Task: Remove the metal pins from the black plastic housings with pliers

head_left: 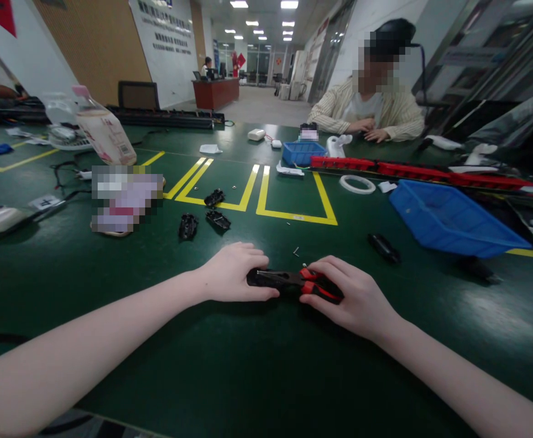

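My right hand [355, 298] is closed around the red-and-black handles of a pair of pliers [311, 287]. The plier jaws point left toward my left hand [234, 272]. Between its thumb and fingers, that hand grips a small black plastic part [254, 278]. The jaws lie against this part or overlap it; the exact contact is hard to make out. Just beyond the pliers lie some tiny metal pins [296, 250]. Similar black parts [188, 226] rest on the green table farther off, ahead of my left hand.
To the right are a blue bin [453, 216] and a black cylindrical piece [384, 247]. A phone [127, 204] and a bottle [104, 131] are at left. Yellow tape [294, 216] marks the table [257, 371]. Across it sits a person [367, 109] near a smaller blue bin [303, 153].
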{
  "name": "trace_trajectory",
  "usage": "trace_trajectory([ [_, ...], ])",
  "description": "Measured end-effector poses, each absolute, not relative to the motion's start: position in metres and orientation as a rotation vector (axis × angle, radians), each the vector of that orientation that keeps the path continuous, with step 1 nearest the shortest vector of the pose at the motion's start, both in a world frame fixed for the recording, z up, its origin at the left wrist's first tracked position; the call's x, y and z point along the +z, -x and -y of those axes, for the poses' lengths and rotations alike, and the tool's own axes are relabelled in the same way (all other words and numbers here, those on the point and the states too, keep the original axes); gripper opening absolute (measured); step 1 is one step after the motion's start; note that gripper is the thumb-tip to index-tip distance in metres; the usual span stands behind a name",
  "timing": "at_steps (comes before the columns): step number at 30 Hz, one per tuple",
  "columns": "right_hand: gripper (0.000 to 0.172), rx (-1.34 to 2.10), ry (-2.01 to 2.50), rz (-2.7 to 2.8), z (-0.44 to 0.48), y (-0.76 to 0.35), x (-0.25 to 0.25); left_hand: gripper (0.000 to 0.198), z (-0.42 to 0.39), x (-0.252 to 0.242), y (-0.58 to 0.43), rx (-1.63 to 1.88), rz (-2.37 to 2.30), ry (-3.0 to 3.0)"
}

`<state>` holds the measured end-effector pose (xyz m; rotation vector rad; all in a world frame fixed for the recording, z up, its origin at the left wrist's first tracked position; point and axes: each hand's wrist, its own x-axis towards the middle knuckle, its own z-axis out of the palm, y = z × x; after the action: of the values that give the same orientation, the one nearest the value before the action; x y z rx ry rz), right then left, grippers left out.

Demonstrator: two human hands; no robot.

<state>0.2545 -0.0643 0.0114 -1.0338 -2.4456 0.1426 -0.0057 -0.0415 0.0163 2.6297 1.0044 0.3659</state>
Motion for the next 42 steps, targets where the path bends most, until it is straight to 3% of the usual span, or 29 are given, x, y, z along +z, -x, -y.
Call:
trace_trajectory([
  [13,0.032,0.133,1.116,2.238,0.063,-0.258,0.012,0.038,0.051,0.018,0.004,0.428,-1.319,-2.613],
  [21,0.037,0.126,1.176,2.266,0.063,-0.261,0.011,0.063,0.054,0.026,0.010,0.342,-1.415,-2.606],
  [29,0.039,0.003,1.147,2.165,0.059,-0.273,0.013,0.043,0.056,0.031,0.015,0.536,-1.327,-2.460],
  [34,0.045,-0.246,0.918,2.138,0.067,-0.268,0.024,0.023,0.072,0.046,0.004,0.750,-1.120,-2.035],
  [39,0.052,-0.265,0.932,2.064,0.088,-0.245,0.045,0.030,0.098,0.048,-0.038,0.768,-0.624,-1.404],
  [42,0.049,-0.267,1.046,2.082,0.097,-0.238,0.051,0.041,0.108,0.039,-0.062,0.918,-0.559,-1.078],
])
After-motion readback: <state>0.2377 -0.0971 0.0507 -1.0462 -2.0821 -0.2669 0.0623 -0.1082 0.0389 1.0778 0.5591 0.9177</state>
